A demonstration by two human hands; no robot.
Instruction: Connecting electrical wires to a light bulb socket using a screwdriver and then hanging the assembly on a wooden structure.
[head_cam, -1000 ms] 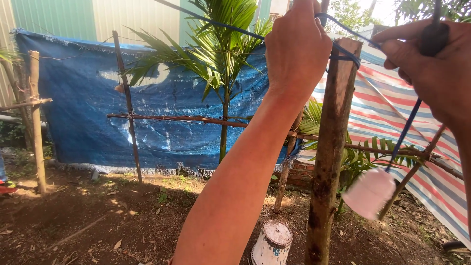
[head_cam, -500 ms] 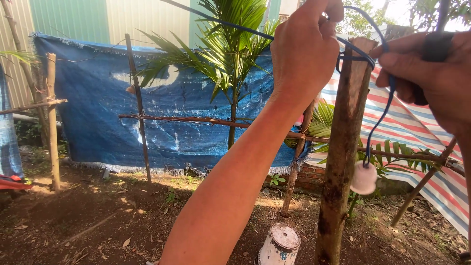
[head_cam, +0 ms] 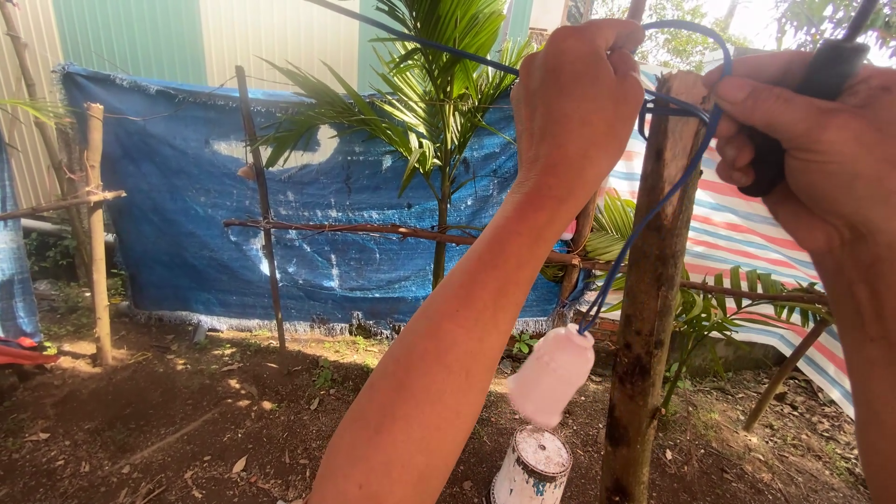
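Looping blue cord (head_cam: 653, 210) round the wooden post (head_cam: 649, 308), left hand (head_cam: 574, 103) pinches it at the top, right hand (head_cam: 821, 140) clenches a black handle (tool unclear). Slack grip there, and the pale spool (head_cam: 551, 373) dangling below could drop.

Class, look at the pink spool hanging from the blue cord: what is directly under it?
Under the pink spool a white can stands on the dirt ground, beside the wooden post. The can's bottom is cut off by the picture's edge.
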